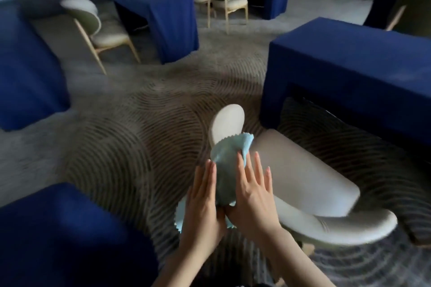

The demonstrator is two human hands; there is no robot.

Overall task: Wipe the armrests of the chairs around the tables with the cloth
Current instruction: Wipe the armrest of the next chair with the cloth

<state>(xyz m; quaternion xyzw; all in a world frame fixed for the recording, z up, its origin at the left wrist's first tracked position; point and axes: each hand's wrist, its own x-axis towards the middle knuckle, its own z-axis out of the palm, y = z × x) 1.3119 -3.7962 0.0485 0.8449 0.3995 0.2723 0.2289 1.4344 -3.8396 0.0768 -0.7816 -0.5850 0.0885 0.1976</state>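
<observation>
Where cloth (227, 158) hides half the armrest (227, 121), left hand (203, 205), right hand (251, 198) press flat.

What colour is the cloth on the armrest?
Light blue, with a zigzag-cut edge. The head view shows the cloth draped over the cream armrest.

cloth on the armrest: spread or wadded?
Spread: the cloth drapes over the armrest, zigzag edges showing, left hand and right hand flat on it.
</observation>
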